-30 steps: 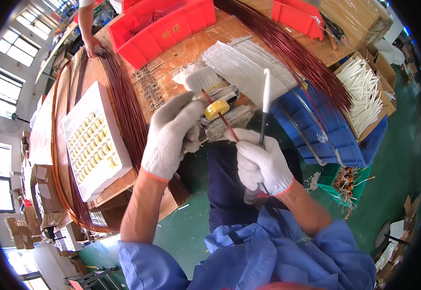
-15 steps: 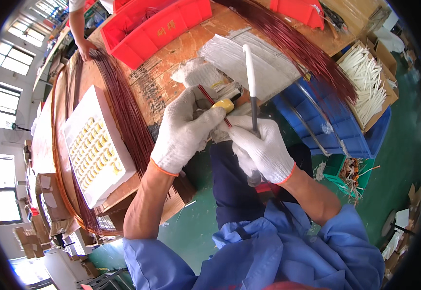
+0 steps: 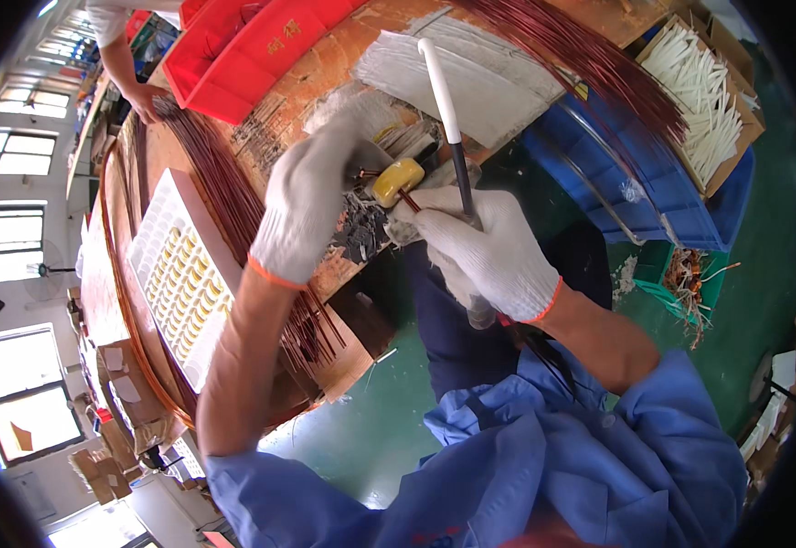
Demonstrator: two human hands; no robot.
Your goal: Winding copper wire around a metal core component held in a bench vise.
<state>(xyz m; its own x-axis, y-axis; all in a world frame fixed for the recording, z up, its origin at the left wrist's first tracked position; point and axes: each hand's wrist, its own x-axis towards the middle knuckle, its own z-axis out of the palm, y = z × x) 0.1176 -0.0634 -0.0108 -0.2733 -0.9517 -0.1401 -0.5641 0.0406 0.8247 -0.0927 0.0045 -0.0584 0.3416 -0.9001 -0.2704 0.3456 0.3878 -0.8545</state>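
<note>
Yellow ring (image 3: 399, 183) sits between your two hands, above the near edge of the desk (image 3: 325, 75), tilted so that its longer side runs from lower left to upper right. A dark red wire (image 3: 410, 201) threads through it crosswise, its line slanting from upper left down to lower right, towards your right fingertips.

Your right hand (image 3: 482, 239) is wrapped around a black-and-white rod (image 3: 444, 100) and has the wire's lower end at its thumb and forefinger; the rod's white tip points up and slightly left. Your left hand (image 3: 311, 196) is blurred, fingers bent beside the wire's upper end; you cannot tell from this view whether it grips anything.

Beyond the ring lie pale sheets (image 3: 457, 78). On your left, past a bundle of dark red wires (image 3: 220, 169), stands a white tray (image 3: 212, 224) with rows of yellow pieces. A red bin (image 3: 243, 80) is farther off, near another person's hand (image 3: 146, 100). On your right are a blue bin (image 3: 562, 151) and a cardboard box of white strips (image 3: 690, 100).
</note>
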